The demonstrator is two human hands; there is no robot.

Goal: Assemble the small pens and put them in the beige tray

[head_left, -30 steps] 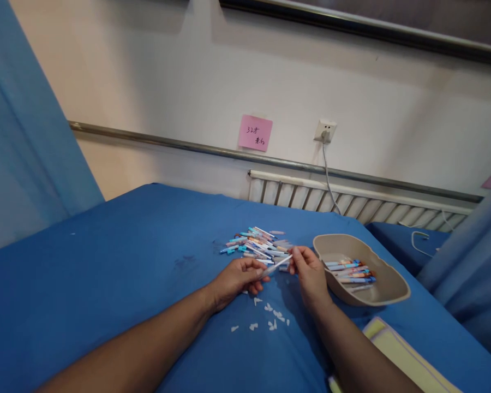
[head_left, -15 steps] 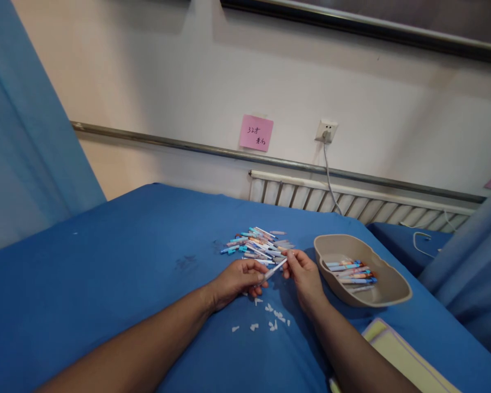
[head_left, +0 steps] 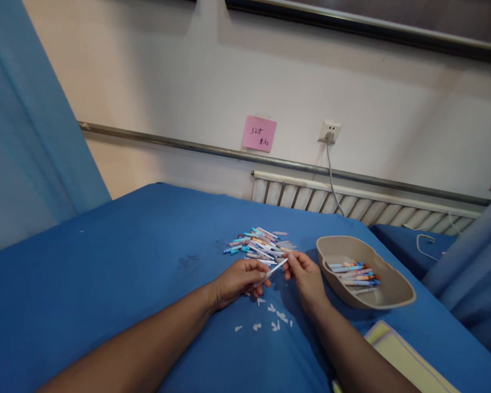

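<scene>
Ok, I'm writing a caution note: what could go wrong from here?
The slender white item between the left hand and right hand might slip and drop onto the blue cloth. The small white pieces lie loose on it, so a careless brush could scatter them. The heaped pens could slide if knocked.

a pink note point(head_left: 259, 134) and a socket point(head_left: 326, 128) sit above a metal rail point(head_left: 188, 146); the yellow item point(head_left: 401, 352) may be cloth.
</scene>
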